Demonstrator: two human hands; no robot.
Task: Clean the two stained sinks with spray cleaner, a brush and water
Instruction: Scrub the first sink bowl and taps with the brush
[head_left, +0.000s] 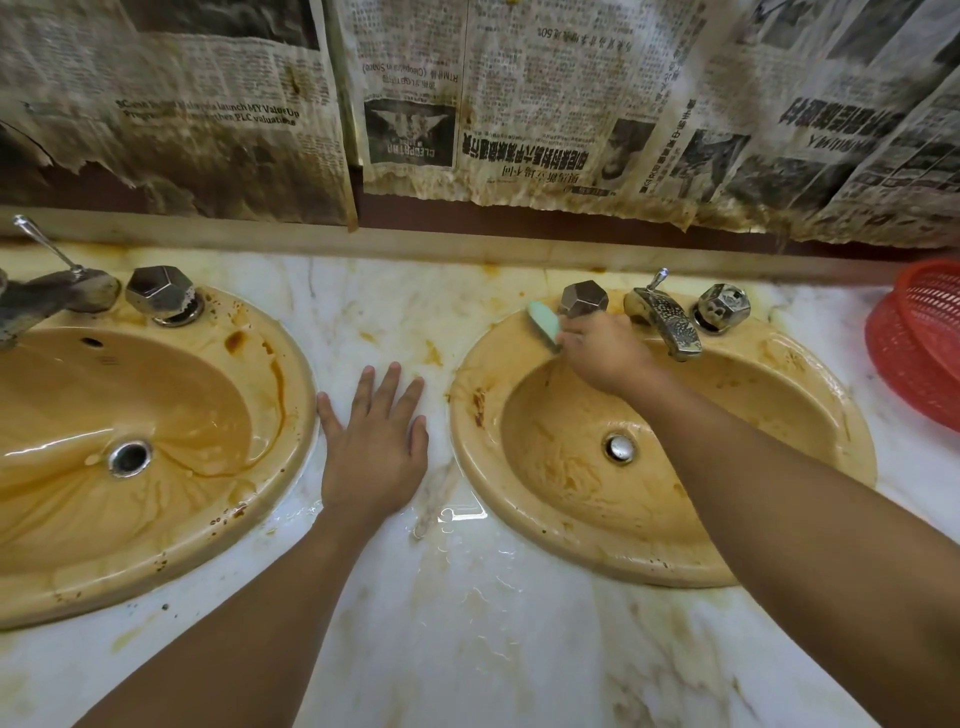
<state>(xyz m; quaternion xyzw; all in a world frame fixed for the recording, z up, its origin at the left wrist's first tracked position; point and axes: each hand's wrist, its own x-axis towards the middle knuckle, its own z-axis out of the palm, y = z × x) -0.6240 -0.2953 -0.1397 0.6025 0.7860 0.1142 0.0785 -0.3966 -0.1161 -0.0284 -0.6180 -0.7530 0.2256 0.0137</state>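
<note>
Two tan oval sinks are set in a marble counter. The left sink (218, 525) has dark brown streaks and wet residue around its open drain. The right sink (524, 519) is smeared with brownish foam. My right hand (602, 353) grips a pale green brush (544, 323) against the right sink's back rim, just below its left tap knob (584, 299). My left hand (376, 441) rests flat, fingers spread, on the counter (467, 623) between the sinks. No spray bottle is in view.
The right sink's spout (667, 322) and right knob (723, 306) stand behind the basin. The left sink's tap (47, 296) and knob (162, 293) sit at the far left. A red basket (919, 343) lies at the right edge. Stained newspaper (519, 104) hangs above. Water pools on the counter.
</note>
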